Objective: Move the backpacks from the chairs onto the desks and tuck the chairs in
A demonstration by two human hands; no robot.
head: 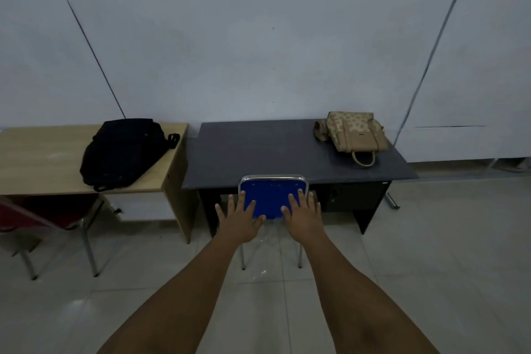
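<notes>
Head view: 2 open hands, left hand (240, 221) and right hand (304, 217), press flat on the blue metal-framed chair (273, 195); both backpacks already lie on desks, red chair (43, 215) untucked.

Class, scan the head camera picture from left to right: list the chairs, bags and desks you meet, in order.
Red chair → wooden desk → black backpack → dark grey desk → blue chair → tan spotted bag.

The room is dim and bluish, lit evenly with only faint shadows. Wide-angle distortion bends the wall (258, 37) lines at left and right. The picture is slightly soft overall.
</notes>
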